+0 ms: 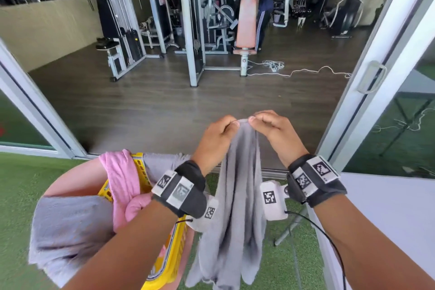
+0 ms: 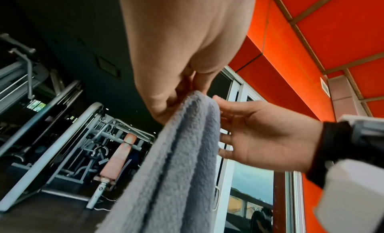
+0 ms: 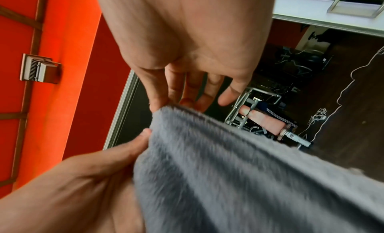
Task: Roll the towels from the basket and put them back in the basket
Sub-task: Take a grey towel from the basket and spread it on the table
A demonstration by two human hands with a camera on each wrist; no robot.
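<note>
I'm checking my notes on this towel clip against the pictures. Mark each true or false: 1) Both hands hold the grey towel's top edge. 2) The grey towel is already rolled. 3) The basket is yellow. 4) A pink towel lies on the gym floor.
1) True: the left hand and right hand pinch the grey towel.
2) False: it hangs loose, unrolled.
3) True: the basket is yellow.
4) False: the pink towel drapes over the basket.

Bright daylight; dim interior; blurred, edge-warped wrist views.
</note>
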